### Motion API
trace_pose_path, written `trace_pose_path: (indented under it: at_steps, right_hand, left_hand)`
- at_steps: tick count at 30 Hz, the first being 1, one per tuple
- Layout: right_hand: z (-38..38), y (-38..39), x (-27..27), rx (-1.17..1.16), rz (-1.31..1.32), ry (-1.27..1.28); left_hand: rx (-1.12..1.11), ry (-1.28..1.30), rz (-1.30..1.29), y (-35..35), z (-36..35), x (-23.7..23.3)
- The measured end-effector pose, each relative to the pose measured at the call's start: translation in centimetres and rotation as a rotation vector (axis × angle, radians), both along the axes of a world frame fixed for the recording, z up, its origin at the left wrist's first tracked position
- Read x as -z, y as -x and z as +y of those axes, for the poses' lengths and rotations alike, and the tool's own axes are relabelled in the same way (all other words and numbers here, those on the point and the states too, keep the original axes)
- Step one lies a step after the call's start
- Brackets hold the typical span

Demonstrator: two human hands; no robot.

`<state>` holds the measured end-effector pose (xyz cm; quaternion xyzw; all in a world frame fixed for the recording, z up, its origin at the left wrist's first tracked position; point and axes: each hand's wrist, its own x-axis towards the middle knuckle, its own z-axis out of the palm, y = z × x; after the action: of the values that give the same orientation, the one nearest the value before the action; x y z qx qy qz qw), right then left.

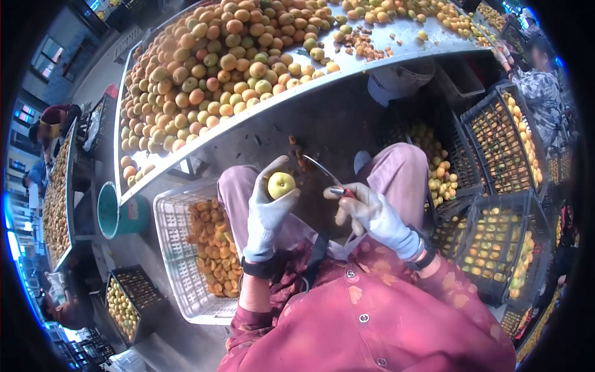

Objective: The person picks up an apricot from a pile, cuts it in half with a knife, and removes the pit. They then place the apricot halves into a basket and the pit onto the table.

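Note:
In a white glove, my left hand (271, 208) is closed around a yellow-green apricot (281, 185), its stem end facing up. My right hand (370, 214), gloved too, grips a small knife (322, 168) by its red handle. The thin, curved blade points up and left towards the apricot, apart from it. Both hands are above my lap. Left of my knee, a white plastic crate (176, 260) holds many orange apricot pieces (214, 248).
A metal table (396, 46) heaped with apricots (217, 68) stands in front. Black crates of fruit (496, 242) are stacked at right. A green bucket (124, 211) and another fruit crate (133, 304) stand at left. Other people (542, 93) are at both sides.

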<state>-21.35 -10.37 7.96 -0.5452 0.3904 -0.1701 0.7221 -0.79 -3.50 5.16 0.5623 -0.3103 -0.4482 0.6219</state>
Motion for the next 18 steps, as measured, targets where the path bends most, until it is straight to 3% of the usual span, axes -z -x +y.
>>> trace_pose_path:
  at_steps: [9,13,16,18]
  right_hand:
    - [2.0,-2.7,-0.9,0.025,0.036,-0.003]
    - [2.4,-2.8,-1.2,-0.088,0.182,0.020]
    - [2.6,-3.0,-0.2,-0.140,0.049,0.020]
    - [2.7,-3.3,-0.4,-0.257,0.224,0.095]
  left_hand:
    - [0.005,0.037,-0.082,0.5,3.2,3.8]
    - [-0.021,0.047,-0.136,1.0,4.4,4.3]
    - [-0.050,-0.002,-0.149,1.2,5.1,5.1]
    - [-0.075,-0.039,-0.163,1.1,5.4,5.4]
